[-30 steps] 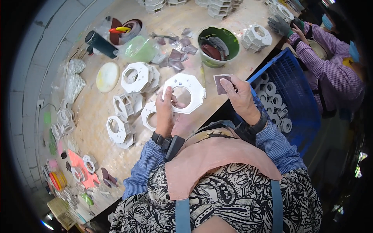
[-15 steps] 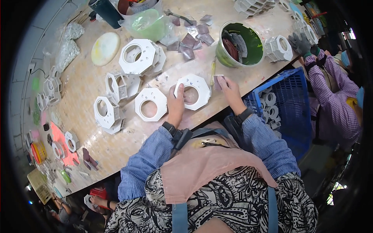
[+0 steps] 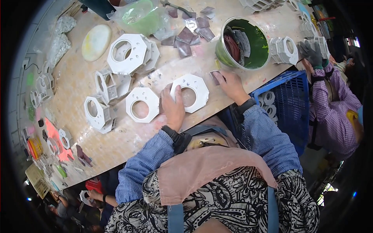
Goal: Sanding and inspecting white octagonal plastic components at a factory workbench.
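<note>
A flat white octagonal ring (image 3: 199, 92) with a large round hole lies near the table's front edge. My left hand (image 3: 173, 108) holds its left rim, thumb on the top face and fingers along the side. To the right, apart from the ring, my right hand (image 3: 232, 86) pinches a small brown square of sandpaper (image 3: 214, 78) between thumb and fingers. Left of my left hand lies a second octagonal ring (image 3: 134, 117). Beyond it stand white octagonal frames, one large frame (image 3: 138, 46) and a smaller one (image 3: 95, 112).
Sandpaper squares (image 3: 185, 35) lie scattered at the back, beside a pale green bowl (image 3: 134, 13). A green-lined bucket (image 3: 254, 42) stands at right, above a blue crate (image 3: 289, 101) holding white rings. A co-worker's gloved hand (image 3: 312, 54) touches white parts at the far right.
My right hand with the sandpaper has moved slightly away from the ring. My left thumb has shifted from the hole onto the ring's rim. The whole view has shifted a little.
</note>
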Available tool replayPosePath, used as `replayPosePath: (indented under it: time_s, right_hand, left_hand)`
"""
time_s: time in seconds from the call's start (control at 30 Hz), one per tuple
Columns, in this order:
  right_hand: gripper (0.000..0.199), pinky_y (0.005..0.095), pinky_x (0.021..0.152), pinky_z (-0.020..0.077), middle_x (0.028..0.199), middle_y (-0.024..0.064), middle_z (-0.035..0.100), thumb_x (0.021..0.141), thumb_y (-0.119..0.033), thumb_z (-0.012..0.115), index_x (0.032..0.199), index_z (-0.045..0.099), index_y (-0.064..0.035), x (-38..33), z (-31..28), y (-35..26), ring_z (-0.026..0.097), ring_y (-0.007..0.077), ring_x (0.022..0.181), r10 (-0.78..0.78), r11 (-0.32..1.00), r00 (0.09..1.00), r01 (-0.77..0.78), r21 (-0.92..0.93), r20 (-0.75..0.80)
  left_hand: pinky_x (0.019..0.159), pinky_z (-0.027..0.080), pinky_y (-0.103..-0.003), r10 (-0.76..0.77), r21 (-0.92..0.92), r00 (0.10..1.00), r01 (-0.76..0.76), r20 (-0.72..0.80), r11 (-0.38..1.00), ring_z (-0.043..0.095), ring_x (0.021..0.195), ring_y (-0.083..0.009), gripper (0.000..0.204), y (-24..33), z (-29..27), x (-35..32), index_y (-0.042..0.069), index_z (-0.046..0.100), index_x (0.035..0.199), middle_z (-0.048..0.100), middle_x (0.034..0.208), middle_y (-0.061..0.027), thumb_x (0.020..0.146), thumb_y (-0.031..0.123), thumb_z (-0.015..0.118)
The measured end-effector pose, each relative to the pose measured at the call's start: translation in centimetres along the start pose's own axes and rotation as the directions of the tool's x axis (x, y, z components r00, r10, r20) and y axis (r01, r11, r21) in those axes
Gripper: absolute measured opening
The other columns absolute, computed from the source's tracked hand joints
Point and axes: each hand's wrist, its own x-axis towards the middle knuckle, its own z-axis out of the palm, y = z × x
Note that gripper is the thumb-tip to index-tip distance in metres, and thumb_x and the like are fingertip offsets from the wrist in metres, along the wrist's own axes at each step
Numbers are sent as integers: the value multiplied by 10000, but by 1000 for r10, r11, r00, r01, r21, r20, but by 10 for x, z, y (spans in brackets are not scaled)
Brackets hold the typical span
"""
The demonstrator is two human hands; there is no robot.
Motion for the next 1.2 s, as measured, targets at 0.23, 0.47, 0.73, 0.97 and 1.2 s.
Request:
replayPosePath:
  time_s: [0.23,0.47,0.73,0.97,1.2]
  right_hand:
    - [292,394,594,453,675,130,615,876,-314,549,801,647,-50,-6,24,-26,601,316,647,-2,983,1000,3,183,-1]
    - [250,370,540,438,660,124,612,835,-287,618,743,665,-60,25,27,-20,579,278,567,-186,980,979,179,86,86]
    - [303,395,518,417,612,121,579,846,-275,600,645,622,-50,16,25,-8,561,287,548,-290,949,954,297,-102,82]
    - [312,388,517,419,569,117,564,848,-262,600,610,615,-61,18,25,-9,551,297,523,-421,905,907,421,-55,17]
    - [255,386,519,420,575,121,550,840,-253,610,674,610,-59,48,30,-17,548,303,534,-447,884,894,445,-144,20]
  left_hand:
    - [818,429,-423,-10,39,1000,11,-14,999,580,921,-380,400,8,2,3,-58,522,1091,607,978,-255,902,294,546]
    - [764,418,-455,-4,243,998,-10,56,970,558,876,-409,347,11,2,5,-21,519,1046,583,912,-251,883,281,565]
    - [764,407,-464,-56,228,998,49,25,973,536,889,-395,340,9,4,3,-10,518,1038,561,929,-224,877,285,567]
    - [766,418,-457,-50,279,999,45,11,959,536,903,-389,365,7,6,2,-7,528,1064,557,945,-213,865,294,580]
    - [771,421,-455,-43,297,999,34,24,954,534,918,-390,384,11,6,1,-1,530,1080,555,958,-211,862,311,586]
